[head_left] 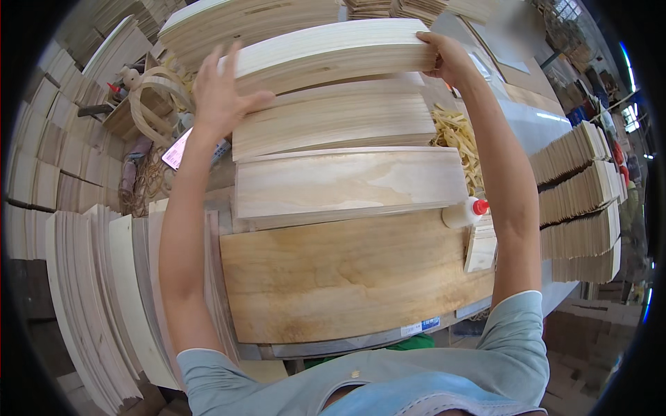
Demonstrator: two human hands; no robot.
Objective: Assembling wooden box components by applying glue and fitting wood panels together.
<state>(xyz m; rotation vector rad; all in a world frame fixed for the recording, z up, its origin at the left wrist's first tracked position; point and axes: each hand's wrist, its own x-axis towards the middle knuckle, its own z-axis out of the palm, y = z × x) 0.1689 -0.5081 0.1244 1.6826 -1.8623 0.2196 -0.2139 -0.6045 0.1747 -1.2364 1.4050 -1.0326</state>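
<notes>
At the far side of the bench point(326, 348), grips a long stack of pale boards point(333, 55) by its right end. Runs lengthwise from side to side, with the right end slightly farther off than the left. Cannot tell whether lifted clear or resting along its underside. Closes the right hand point(447, 57) around that end, thumb over the top edge and fingers curled in against the wood. Holds the left hand point(218, 97) wide open at the opposite end, fingers spread and thumb pointing inward along the front face; cannot tell, through the blur, whether touching the stack. Lies leftward from the right hand and rightward from the left, with the right hand the nearer, in plain contact.

Just this side of it, shows a second stack point(333, 114), then a third stack point(347, 184), both roughly parallel to the first, then a broad brown board point(347, 277) along the near edge. Right of these, shows yellow wood strips point(454, 135) and a red-capped white bottle point(458, 215). Farther out, shows piles of thin boards point(579, 191) at right, a phone point(177, 149) below and left of the left hand, and tall boards point(83, 298) at lower left.
</notes>
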